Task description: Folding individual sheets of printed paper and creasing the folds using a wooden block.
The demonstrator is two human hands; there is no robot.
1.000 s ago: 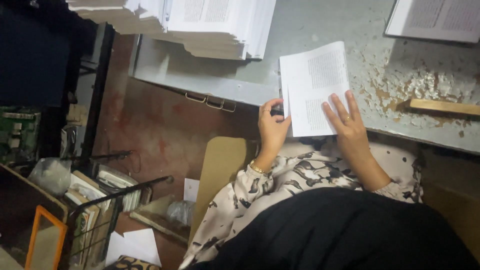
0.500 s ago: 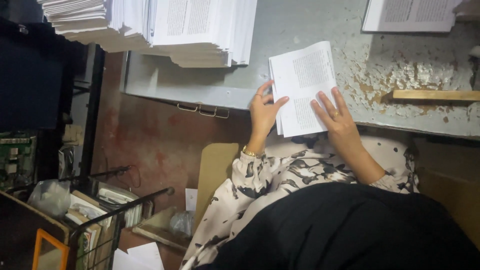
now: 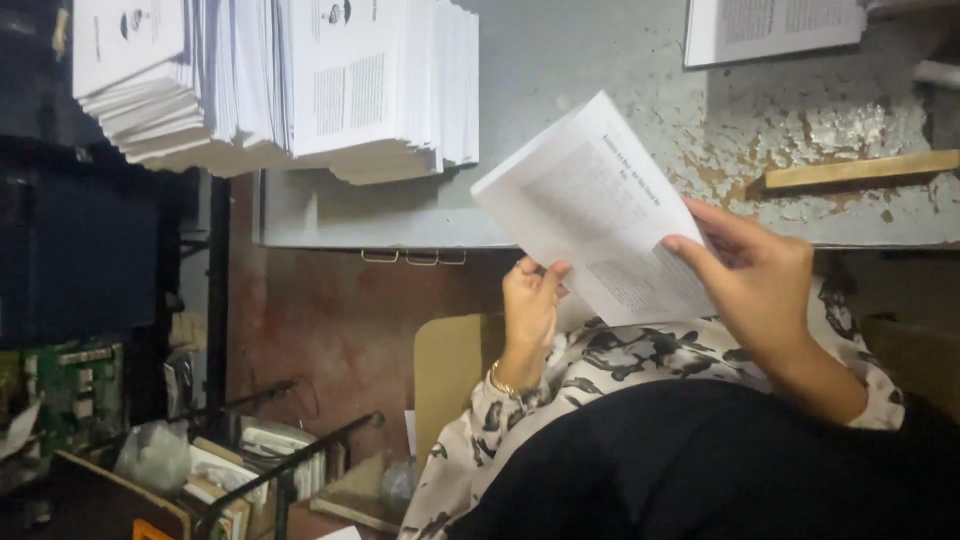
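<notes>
A white printed sheet bundle [image 3: 600, 215] is held tilted above the edge of the worn grey table [image 3: 600, 60]. My left hand [image 3: 530, 300], with a bracelet on the wrist, grips its lower corner from underneath. The bundle's right edge is pinched between the fingers and thumb of my right hand [image 3: 765, 280]. Both sleeves have a black and white pattern.
Tall stacks of printed sheets [image 3: 290, 80] stand on the table at the upper left. Another printed sheet [image 3: 770, 25] lies at the top right, a wooden strip [image 3: 860, 170] below it. Beneath the table are a brown cardboard piece [image 3: 450, 370] and a wire rack with booklets [image 3: 250, 460].
The sheet bundle lay flat on the table under both hands; now both hands have lifted it off the table and tilted it. The view has moved closer.
</notes>
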